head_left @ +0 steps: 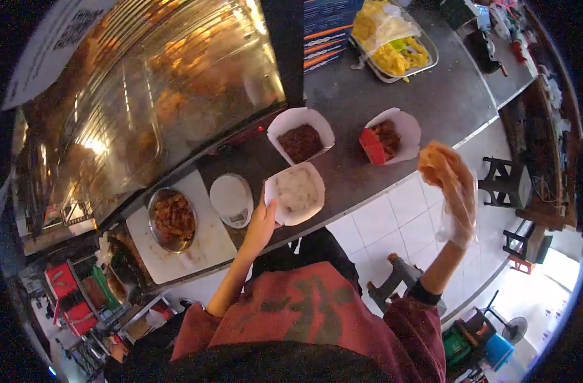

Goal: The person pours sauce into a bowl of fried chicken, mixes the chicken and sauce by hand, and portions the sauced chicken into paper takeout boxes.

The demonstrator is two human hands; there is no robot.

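My left hand [261,225] grips the near left side of an open white paper box [298,193] with pale, whitish pieces inside. Beyond it stands a white box [301,136] of dark brown food. To the right is another box [390,136], with reddish-brown food and a red flap or packet at its left. My right hand [450,185], in a clear plastic glove, is raised past the counter's edge, its fingers wrapped round or pressed against something orange-brown that I cannot make out clearly.
A white scale [230,199], a cutting board [208,246] and a metal bowl of chopped food [171,221] lie left. The glass display case [196,83] borders the counter [362,182]. A tray of yellow food [400,57] sits far right. Stools [400,281] stand on the floor.
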